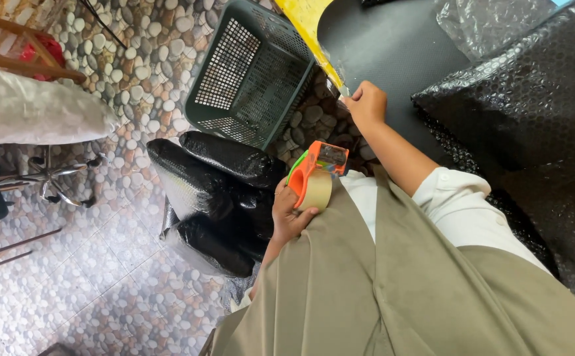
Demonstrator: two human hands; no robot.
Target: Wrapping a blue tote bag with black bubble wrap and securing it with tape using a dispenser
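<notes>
My left hand (286, 214) holds an orange and green tape dispenser (314, 165) with a roll of brown tape (317, 191), close to my body above the floor. My right hand (366, 102) reaches forward to the edge of a black table (393, 46), with its fingers curled into a fist. It rests beside the table's yellow edge strip (307, 33), where a bit of clear film (339, 82) shines. Whether the fingers pinch that film is hidden. A sheet of black bubble wrap (525, 118) lies on the table to the right of that hand.
Several parcels wrapped in black bubble wrap (215, 191) are piled on the pebble-patterned floor (102, 264) below my left hand. A dark green plastic basket (248, 72) lies tipped behind them. A chair base (50, 175), a white bag (30, 109) and clear bubble wrap (485, 23) are also around.
</notes>
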